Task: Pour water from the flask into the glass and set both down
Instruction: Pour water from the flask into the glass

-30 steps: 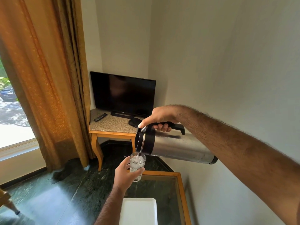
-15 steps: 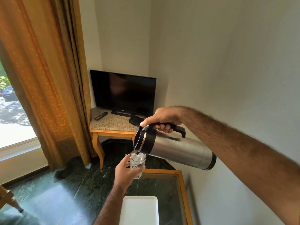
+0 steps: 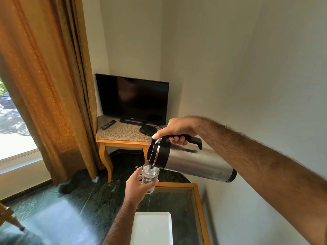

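Here, one steel flask [image 3: 198, 162] gripped by right hand [image 3: 177, 129], tipped over one glass [image 3: 150, 177] clasped in left hand [image 3: 137, 185]; no legible writing.

Pretty tight on the right: the wall [image 3: 256, 68] runs just beside the tilted flask [image 3: 198, 162], so no room to swing that way. Below, the glass-topped bench [image 3: 199, 200] has a white tray [image 3: 152, 228] taking up its near part, with bare glass past it. Left side is open floor [image 3: 53, 218] until the curtain [image 3: 49, 85]. Far off, the TV [image 3: 132, 99] sits on its corner bench [image 3: 122, 133], well apart.
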Available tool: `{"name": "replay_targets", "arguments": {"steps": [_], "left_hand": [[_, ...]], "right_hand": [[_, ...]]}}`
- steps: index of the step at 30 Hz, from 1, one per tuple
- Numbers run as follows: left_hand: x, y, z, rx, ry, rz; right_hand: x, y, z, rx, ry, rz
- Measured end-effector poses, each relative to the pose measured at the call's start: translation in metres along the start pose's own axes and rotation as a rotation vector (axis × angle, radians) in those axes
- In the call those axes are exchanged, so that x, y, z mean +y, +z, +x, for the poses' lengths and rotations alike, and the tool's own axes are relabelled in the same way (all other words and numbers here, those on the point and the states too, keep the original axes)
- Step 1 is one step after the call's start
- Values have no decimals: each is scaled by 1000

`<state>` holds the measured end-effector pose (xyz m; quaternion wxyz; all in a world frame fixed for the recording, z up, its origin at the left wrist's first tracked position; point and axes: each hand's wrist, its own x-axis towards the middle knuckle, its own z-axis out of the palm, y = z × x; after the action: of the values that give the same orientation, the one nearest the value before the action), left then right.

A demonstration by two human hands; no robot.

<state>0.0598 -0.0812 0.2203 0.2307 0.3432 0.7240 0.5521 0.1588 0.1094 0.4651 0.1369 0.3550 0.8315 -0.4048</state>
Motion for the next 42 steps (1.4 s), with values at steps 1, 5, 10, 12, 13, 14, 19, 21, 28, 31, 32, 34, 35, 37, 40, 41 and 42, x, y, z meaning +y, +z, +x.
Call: {"name": "replay_targets", "arguments": {"steps": [1,5,10,12,13,14,19,21,28,31,32,34,35,37,40,41,42], "left_hand": [[0,0,0,-3,-2,0],[0,0,0,-6,-7,-3],[-2,-1,-1,-6,-10,-7],[-2,-2,-1,-5,-7,-11],[-3,-2,-1,-3,-6,-13],[-4,-2,0,1,-6,-13],[-8,-4,7,24,3,-19],[-7,-4,9,31,9,-14],[-10,3,11,50,9,-10],[-15,8,9,45,6,4],[-18,10,8,45,0,15],[-27,13,9,49,-12,34],[-32,16,9,52,-19,39],[-40,20,9,57,-25,44],[-57,29,10,47,-37,45],[-62,32,9,42,-46,36],[-70,36,9,39,-59,29]], "right_hand": [[0,0,0,2,0,1],[-1,0,1,-4,-4,11],[0,1,2,-20,-3,12],[4,1,1,-32,-6,34],[7,0,0,-44,-8,48],[9,-1,0,-59,-12,62],[19,-2,-2,-79,-41,125],[25,-1,-3,-75,-60,150],[63,9,-16,-2,-91,331],[82,21,-22,78,-67,475],[90,27,-22,127,-67,527],[109,42,-21,262,-109,621],[118,51,-19,331,-140,679],[135,71,-16,449,-177,809],[156,101,-7,576,-153,951],[161,110,-4,609,-132,999],[169,121,2,634,-109,1048]]}}
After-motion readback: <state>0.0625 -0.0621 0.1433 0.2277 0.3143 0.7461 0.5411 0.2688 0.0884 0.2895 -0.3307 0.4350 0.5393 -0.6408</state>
